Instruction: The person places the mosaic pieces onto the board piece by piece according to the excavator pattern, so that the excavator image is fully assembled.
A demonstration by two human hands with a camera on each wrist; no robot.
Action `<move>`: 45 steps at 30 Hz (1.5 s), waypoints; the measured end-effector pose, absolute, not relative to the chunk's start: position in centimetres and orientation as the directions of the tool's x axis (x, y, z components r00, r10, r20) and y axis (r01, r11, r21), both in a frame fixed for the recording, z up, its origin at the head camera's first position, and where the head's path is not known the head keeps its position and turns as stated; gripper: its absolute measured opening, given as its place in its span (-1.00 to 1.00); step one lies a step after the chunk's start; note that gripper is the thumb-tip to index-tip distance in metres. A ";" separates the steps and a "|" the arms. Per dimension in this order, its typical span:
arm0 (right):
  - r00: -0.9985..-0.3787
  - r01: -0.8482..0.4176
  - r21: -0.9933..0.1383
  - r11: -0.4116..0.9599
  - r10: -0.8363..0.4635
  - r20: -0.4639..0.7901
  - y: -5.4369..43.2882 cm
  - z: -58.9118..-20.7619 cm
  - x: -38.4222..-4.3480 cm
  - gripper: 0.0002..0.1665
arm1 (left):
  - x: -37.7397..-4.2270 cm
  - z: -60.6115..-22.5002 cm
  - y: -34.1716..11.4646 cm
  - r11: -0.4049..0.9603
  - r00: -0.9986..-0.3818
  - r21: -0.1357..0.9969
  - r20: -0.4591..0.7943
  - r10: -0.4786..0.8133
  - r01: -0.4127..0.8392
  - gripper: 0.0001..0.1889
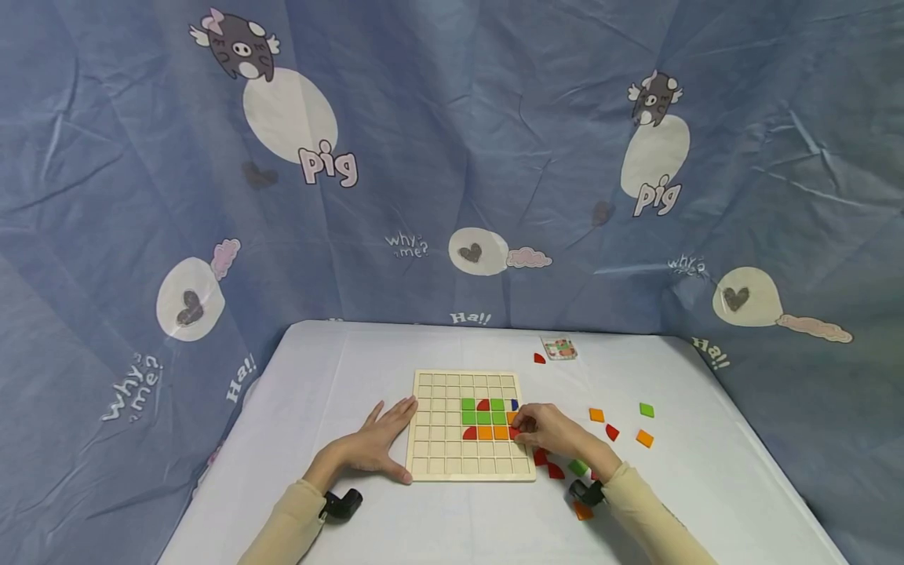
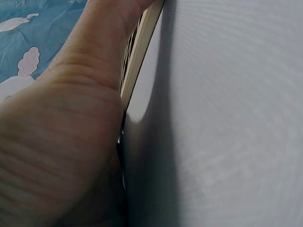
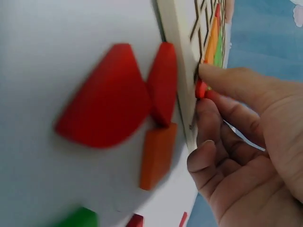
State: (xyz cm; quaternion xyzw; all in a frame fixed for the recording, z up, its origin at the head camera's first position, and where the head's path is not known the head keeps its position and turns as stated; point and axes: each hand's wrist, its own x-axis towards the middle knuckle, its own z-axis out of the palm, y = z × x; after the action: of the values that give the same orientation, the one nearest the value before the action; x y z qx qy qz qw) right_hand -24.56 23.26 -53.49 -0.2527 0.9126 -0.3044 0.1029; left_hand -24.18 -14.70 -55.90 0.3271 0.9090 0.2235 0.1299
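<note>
Head view: my left hand (image 1: 377,441), fingers spread apart, touches the left edge of the wooden grid board (image 1: 434,464); my right hand (image 1: 556,430) pinches a red piece (image 1: 515,433) at the board's right side. Loose red tiles (image 1: 555,471) lie just right of the board.

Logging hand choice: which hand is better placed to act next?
Likely the right hand: its fingers hold a red piece on the board's right side, near loose pieces; the left hand touches the opposite edge.

Left hand (image 2: 71,118) beside a pale board edge (image 2: 138,61) at 12 o'clock;
the hand runs up from 8; white tabletop (image 2: 236,113) at 3; dark shadow (image 2: 154,175) toward 6; blue printed cloth (image 2: 52,28) at 10.
</note>
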 end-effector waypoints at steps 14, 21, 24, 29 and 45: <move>-0.953 -0.302 -0.581 0.756 -0.246 0.175 26.2 -52.5 -30.5 -0.84 | -24.3 -56.3 -14.7 0.704 -0.761 0.483 -0.110 0.639 0.521 0.42; -0.992 -0.120 -0.597 0.793 -0.073 0.102 27.5 -53.4 -33.7 -0.73 | -24.3 -56.1 -14.8 0.704 -0.760 0.482 -0.112 0.640 0.522 0.41; -0.998 -0.054 -0.598 0.800 -0.020 0.064 27.7 -53.9 -34.7 -0.66 | -24.3 -56.1 -14.8 0.706 -0.758 0.477 -0.118 0.641 0.523 0.41; -0.998 -0.046 -0.607 0.794 -0.006 0.067 27.7 -54.2 -35.6 -0.67 | -24.3 -56.1 -14.7 0.709 -0.757 0.473 -0.122 0.642 0.524 0.41; -0.999 -0.038 -0.554 0.831 -0.016 0.044 26.6 -54.5 -37.2 -0.73 | -24.2 -55.9 -14.8 0.703 -0.757 0.484 -0.117 0.642 0.521 0.39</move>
State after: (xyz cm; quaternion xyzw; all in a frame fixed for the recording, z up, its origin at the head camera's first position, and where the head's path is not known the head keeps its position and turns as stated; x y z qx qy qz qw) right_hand -37.22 26.64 -54.49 -0.0142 0.9567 -0.2900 -0.0187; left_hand -24.16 -14.80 -55.95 0.3189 0.9121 0.2163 0.1398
